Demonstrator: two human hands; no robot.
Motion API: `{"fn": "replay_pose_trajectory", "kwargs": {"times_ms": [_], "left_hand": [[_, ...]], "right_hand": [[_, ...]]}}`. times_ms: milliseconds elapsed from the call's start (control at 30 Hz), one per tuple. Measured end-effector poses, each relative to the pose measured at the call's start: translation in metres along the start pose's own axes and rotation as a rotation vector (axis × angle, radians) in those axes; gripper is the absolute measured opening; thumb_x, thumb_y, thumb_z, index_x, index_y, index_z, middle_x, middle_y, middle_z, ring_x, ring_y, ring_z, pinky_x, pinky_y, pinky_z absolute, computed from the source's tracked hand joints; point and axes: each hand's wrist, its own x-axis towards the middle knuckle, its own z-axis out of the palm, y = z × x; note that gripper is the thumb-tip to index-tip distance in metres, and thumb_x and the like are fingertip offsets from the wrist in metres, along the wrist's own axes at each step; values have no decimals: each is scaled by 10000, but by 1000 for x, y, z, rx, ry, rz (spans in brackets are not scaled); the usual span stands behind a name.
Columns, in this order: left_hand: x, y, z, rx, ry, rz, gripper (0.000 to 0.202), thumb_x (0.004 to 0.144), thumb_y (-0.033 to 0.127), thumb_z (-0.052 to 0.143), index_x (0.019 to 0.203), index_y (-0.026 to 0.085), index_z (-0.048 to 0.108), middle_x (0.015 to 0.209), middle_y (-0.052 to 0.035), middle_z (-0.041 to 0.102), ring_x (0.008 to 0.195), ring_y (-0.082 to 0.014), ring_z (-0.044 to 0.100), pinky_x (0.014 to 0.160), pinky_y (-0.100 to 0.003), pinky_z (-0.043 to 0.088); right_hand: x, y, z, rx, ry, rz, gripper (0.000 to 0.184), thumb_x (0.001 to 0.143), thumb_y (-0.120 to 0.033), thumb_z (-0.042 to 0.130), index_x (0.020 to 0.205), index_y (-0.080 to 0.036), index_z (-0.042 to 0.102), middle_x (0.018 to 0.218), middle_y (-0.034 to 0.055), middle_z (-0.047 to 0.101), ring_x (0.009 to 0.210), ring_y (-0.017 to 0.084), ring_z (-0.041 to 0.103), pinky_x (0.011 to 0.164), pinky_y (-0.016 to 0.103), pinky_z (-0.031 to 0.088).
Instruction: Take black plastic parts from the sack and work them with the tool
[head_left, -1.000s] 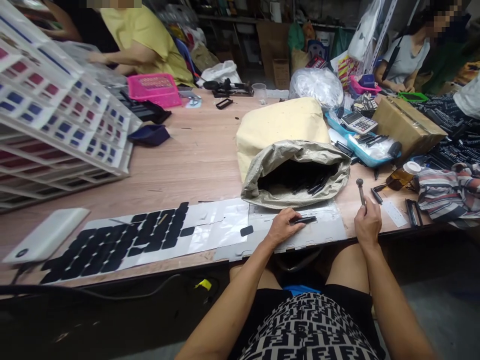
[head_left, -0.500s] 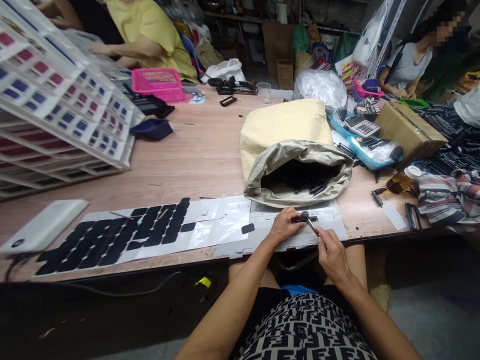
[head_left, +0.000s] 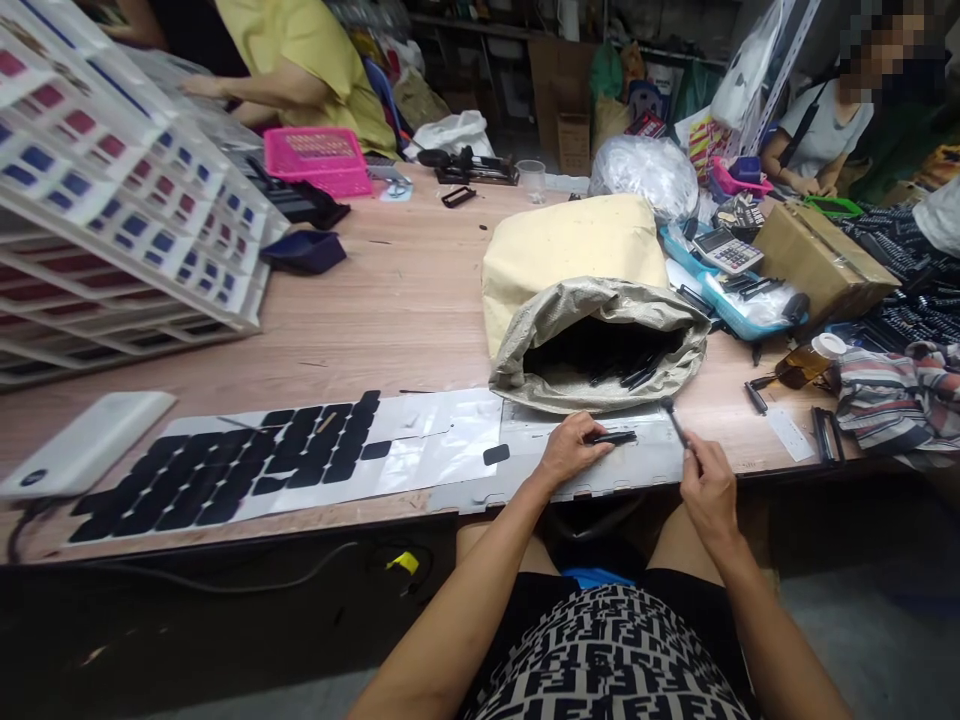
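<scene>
Left hand pins black piece on grey board; right hand grips small rod-handled tool to its right.
Left fingers narrow on piece's left end, piece lying flat at near table edge; right fist closed round handle, tool head up, apart from piece, near sack mouth. Cream sack sits just beyond board, open mouth facing near side, black pieces inside, blocks reach to far table. Left: white sheet with black patches, white box, big white crate crowding the side. Right: amber bottle, striped cloth, blue tray, calculator, carton. Far left, pink basket, person in yellow; far right, person in grey.
</scene>
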Motion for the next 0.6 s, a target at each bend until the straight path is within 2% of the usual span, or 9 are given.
{"fn": "replay_pose_trajectory", "kwargs": {"times_ms": [100,233,333,467,533,600], "left_hand": [[-1,3,-1,5,-7,-7,104,756,225,769,817,189,692,766,1,579,816,-174,559,748,-286,439],[-2,4,-1,27,-10,5,104,766,225,755,833,190,683,785,-2,587,815,-173,555,741,-285,436],[-1,3,-2,38,-24,21,98,788,245,730,849,196,672,820,-11,612,850,-183,568,769,-296,448],[-6,6,-5,19,-17,47,146,844,338,663,901,205,642,859,-26,620,845,-192,577,764,-311,472],[-21,13,-3,-15,-20,74,163,891,357,596,970,217,626,905,-39,632,845,-195,595,775,-321,491],[-47,21,3,-59,-90,119,178,932,342,528,1048,240,617,963,-51,659,883,-201,627,823,-330,508]], "right_hand": [[32,33,-7,-251,107,129,393,944,-203,429,1260,-168,660,1049,114,654,987,228,602,885,340,474],[70,67,0,-497,55,260,399,925,-160,432,1237,-169,682,1001,117,626,940,234,549,806,330,419],[83,72,15,-607,29,240,394,935,-151,422,1242,-169,668,1014,128,600,958,244,517,781,334,391],[81,67,29,-710,35,202,372,955,-186,412,1276,-165,598,1062,142,556,989,259,477,767,351,376],[79,66,30,-720,16,203,365,958,-198,412,1282,-171,577,1070,142,545,998,261,465,769,353,374],[77,66,29,-723,-4,208,363,960,-199,406,1286,-177,565,1073,138,542,1003,261,461,773,351,372]]}}
